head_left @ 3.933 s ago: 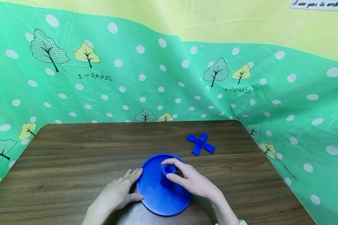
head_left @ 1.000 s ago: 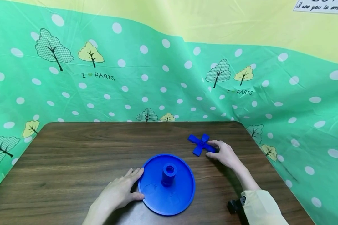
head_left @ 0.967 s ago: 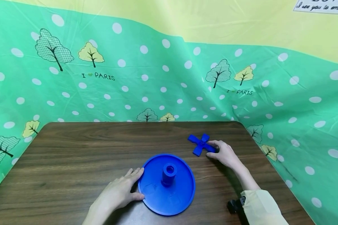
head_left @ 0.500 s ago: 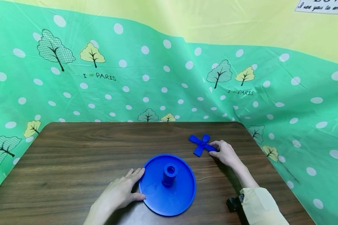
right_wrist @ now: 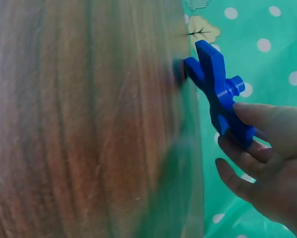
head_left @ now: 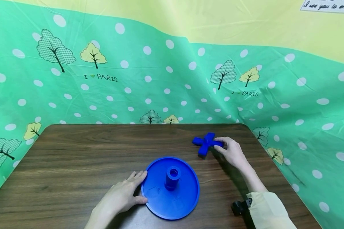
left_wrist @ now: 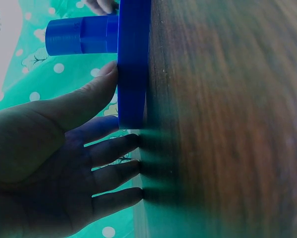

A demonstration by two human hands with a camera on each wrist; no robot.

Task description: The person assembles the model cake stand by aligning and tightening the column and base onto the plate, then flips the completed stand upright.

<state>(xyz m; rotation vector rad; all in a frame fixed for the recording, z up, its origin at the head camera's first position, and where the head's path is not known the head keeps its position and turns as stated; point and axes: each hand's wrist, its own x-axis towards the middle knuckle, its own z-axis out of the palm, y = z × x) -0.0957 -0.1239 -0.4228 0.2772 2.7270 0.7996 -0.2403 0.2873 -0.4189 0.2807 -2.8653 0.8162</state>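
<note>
My right hand point(head_left: 232, 152) pinches one arm of a blue four-armed plastic cross point(head_left: 207, 141) between thumb and fingers. The cross is tilted, its held arm raised; the right wrist view shows a short round peg point(right_wrist: 235, 85) on one face. In front of me a round blue plastic base point(head_left: 160, 203) lies flat, with a hollow upright post point(head_left: 172, 178) rising from it. Against the base's left edge rests my left hand point(head_left: 120, 194), thumb and forefinger touching the rim. In the left wrist view its other fingers are straight, their tips at the table surface.
The dark wood-grain table point(head_left: 83, 159) has rounded far corners. Behind and beside it hangs a green and yellow dotted cloth point(head_left: 149, 76) printed with trees. A black wrist device point(head_left: 239, 207) sits by the pale right sleeve point(head_left: 269, 208).
My right hand has gone from the base's post to the cross, taken one arm of it and raised and tilted it. The left hand stays at the base's edge.
</note>
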